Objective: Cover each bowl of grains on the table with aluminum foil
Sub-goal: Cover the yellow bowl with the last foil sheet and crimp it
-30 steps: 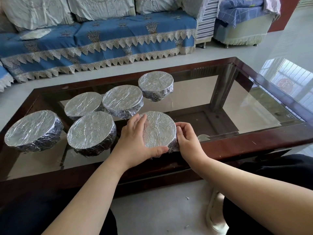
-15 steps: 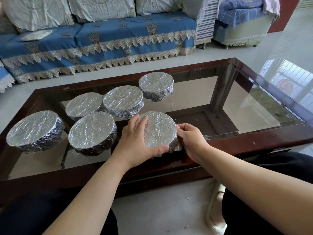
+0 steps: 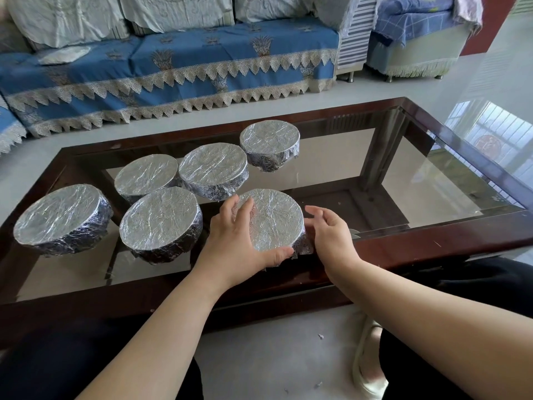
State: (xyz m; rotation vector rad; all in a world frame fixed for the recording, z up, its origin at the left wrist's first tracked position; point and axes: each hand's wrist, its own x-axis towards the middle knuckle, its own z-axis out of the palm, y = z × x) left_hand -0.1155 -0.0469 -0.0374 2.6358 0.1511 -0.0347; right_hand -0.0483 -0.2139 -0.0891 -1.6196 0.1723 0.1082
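Several foil-covered bowls stand on the glass table point(image 3: 450, 243). The nearest foil-covered bowl point(image 3: 274, 220) sits by the front edge. My left hand point(image 3: 236, 241) rests on its left side, fingers on the foil top and thumb curled round the near rim. My right hand point(image 3: 328, 232) hovers just right of this bowl, fingers loosely curved and apart from the foil. Other covered bowls: one front left point(image 3: 160, 223), one far left point(image 3: 62, 217), two in the middle row point(image 3: 145, 176) point(image 3: 213, 168), and one at the back point(image 3: 269, 142).
A blue-covered sofa point(image 3: 173, 67) runs along the far side, with a small stool point(image 3: 415, 44) at the right. The table's dark wooden frame point(image 3: 432, 241) borders the glass. My dark-clothed knees and a light slipper point(image 3: 366, 368) are on the floor below.
My right hand has let go of the nearest bowl's right edge and moved slightly away. My left hand stays on the bowl.
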